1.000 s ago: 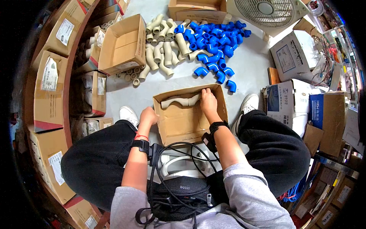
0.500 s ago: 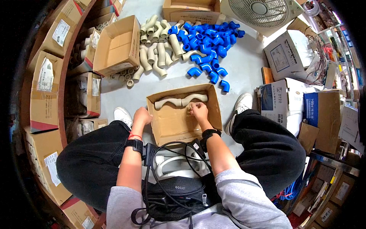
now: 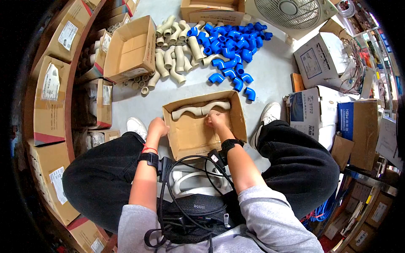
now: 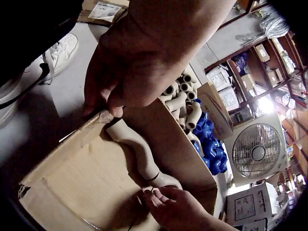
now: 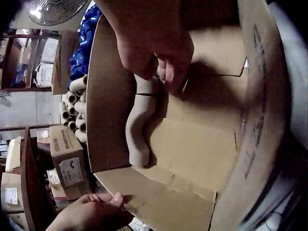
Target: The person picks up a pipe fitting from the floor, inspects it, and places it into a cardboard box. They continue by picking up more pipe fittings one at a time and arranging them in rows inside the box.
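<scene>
Two beige S-bend pipe fittings, a left one [image 3: 185, 112] and a right one [image 3: 218, 104], lie end to end along the far wall of a shallow cardboard box [image 3: 192, 147]. The box stands on the floor between the person's feet. My left hand [image 3: 157, 128] grips its left wall at the rim, the thumb on the inner side in the left wrist view. Inside the box, my right hand [image 3: 218, 120] has its fingers curled, close beside the right fitting near the joint. In the right wrist view this hand [image 5: 156, 45] covers much of that fitting.
Loose beige fittings [image 3: 179, 59] and blue elbow fittings [image 3: 230, 48] are heaped beyond the box. Another cardboard box [image 3: 130, 50] stands at the far left, by shelved cartons [image 3: 52, 101]. A fan [image 3: 291, 12] and stacked boxes [image 3: 314, 109] line the right; black cables [image 3: 168, 189] hang over the lap.
My right hand let go of the right fitting at the far wall, drew back toward me, then shifted slightly up beside it. The left hand has come onto the box's left rim.
</scene>
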### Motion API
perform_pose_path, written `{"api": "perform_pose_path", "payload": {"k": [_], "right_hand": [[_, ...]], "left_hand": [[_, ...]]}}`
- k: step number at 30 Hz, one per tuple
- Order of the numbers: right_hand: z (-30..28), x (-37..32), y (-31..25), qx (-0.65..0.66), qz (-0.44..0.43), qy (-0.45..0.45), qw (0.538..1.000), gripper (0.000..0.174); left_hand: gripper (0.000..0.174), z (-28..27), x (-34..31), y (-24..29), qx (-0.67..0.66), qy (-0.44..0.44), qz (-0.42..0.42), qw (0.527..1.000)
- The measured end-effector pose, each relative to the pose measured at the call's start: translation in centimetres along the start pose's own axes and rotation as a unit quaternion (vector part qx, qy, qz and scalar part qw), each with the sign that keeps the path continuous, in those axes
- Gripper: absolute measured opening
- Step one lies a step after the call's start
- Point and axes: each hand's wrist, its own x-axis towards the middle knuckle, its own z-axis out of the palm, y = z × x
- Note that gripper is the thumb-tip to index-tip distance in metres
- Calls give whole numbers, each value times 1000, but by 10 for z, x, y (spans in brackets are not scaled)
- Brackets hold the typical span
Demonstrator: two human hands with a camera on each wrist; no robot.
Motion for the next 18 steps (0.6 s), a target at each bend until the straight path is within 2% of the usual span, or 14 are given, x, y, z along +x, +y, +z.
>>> {"api": "perform_pose_path", "payload": {"k": [1, 2, 4, 5, 8, 11, 14, 18], "right_hand": [[6, -4, -1, -8, 49, 3, 999, 6], [10, -9, 0, 47, 75, -12, 996, 10], [19, -28, -10, 114, 56, -16, 992, 13], [22, -36, -15, 147, 47, -18, 988, 15], [22, -21, -13, 25, 44, -76, 996, 15], [26, -31, -22, 24, 16, -62, 998, 9], [16, -3, -1, 119, 30, -89, 988, 14], [15, -25, -17, 80, -1, 73, 994, 26]], "left_hand": [[27, -1, -1, 0, 1, 2, 6, 1000], [27, 1, 1, -2, 9, 24, 11, 1000], [27, 9, 4, -7, 24, 68, 19, 997], [28, 10, 5, -8, 27, 60, 22, 998], [29, 6, 3, -5, 34, 37, 24, 998], [28, 1, -1, 0, 34, 23, 14, 999], [29, 1, -2, 1, 21, 22, 1, 1000], [29, 1, -1, 1, 1, 16, -5, 1000]]}}
